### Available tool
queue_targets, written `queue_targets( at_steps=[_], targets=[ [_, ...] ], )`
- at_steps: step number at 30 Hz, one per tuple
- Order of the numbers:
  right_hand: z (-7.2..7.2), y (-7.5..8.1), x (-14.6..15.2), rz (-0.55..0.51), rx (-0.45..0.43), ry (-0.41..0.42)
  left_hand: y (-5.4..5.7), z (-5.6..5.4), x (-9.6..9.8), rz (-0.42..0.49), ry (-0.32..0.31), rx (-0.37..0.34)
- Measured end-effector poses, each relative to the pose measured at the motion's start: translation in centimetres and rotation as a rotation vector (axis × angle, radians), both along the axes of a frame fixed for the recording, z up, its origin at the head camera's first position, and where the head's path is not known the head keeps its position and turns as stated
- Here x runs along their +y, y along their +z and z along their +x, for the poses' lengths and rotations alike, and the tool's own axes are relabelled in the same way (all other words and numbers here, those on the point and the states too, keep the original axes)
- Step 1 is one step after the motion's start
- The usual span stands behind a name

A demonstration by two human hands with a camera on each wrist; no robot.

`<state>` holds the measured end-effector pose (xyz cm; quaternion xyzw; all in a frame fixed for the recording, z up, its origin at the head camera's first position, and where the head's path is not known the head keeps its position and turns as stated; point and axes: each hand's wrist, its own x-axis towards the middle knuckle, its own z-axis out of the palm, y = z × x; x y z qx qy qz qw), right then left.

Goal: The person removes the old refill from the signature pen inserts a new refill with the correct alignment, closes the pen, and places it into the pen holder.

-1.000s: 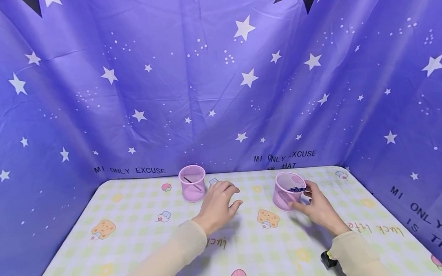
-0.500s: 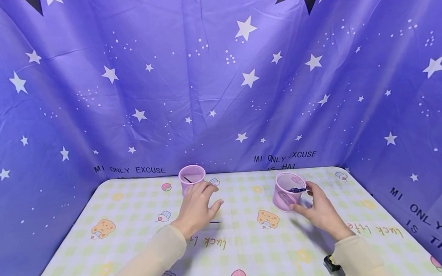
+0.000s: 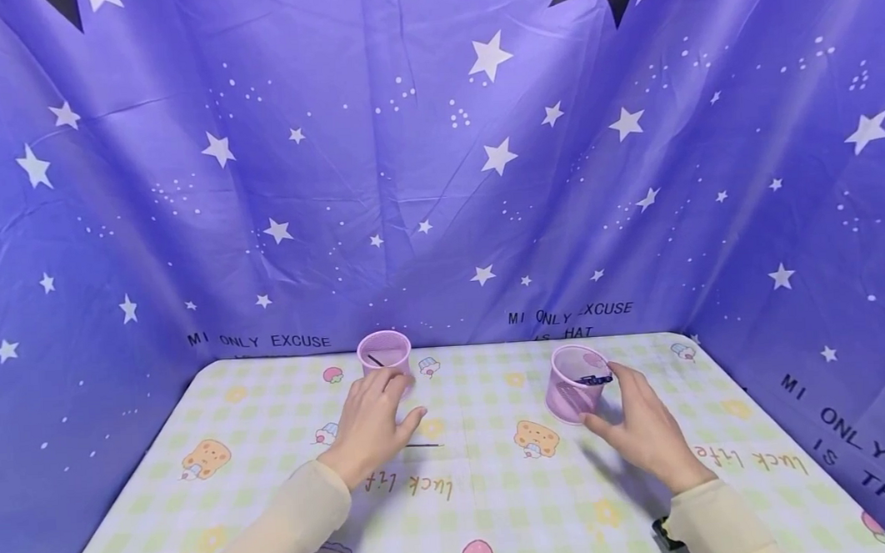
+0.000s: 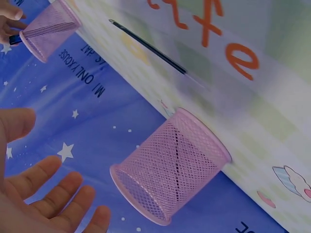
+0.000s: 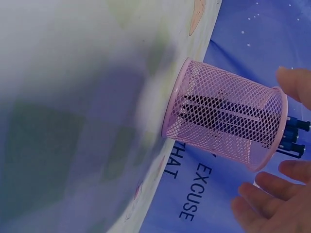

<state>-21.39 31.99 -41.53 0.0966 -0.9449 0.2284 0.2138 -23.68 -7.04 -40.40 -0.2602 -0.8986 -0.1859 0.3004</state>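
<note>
My left hand [image 3: 371,422] hovers by the left pink mesh pen holder [image 4: 171,166], its fingers spread and holding nothing in the left wrist view. One dark thin stick [image 3: 376,360] leans inside that holder. On the table, close to my left thumb, lies a thin pen refill [image 4: 150,47] with a dark length and a clear end. My right hand [image 3: 649,428] is at the rim of the right pink mesh pen holder [image 5: 226,114], thumb and fingers loosely apart around it; touch is unclear. Several dark blue pens [image 5: 293,137] stand in this holder, their ends above the rim.
A checked, cartoon-printed cloth [image 3: 530,506] covers the table. Purple-blue star-printed curtains [image 3: 438,185] enclose the back and both sides. A small black device [image 3: 665,534] sits at the right wrist.
My left hand has moved left and slightly toward me, uncovering the refill on the table and partly covering the left holder. The right hand has shifted only slightly beside its holder.
</note>
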Motion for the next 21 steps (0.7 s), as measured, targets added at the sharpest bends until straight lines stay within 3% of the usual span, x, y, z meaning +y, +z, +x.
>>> queue_targets(
  at_steps=[6, 14, 21],
  targets=[
    [0.3, 0.2, -0.4, 0.027, 0.081, 0.017, -0.1, 0.0, -0.5, -0.005, 0.005, 0.020],
    [0.9, 0.4, -1.4, 0.145, 0.255, 0.053, 0.2, 0.4, -1.0, -0.004, 0.011, 0.009],
    [0.9, 0.7, -2.2, 0.165, 0.318, 0.084, 0.1, 1.0, -1.5, -0.001, 0.016, 0.010]
  ],
)
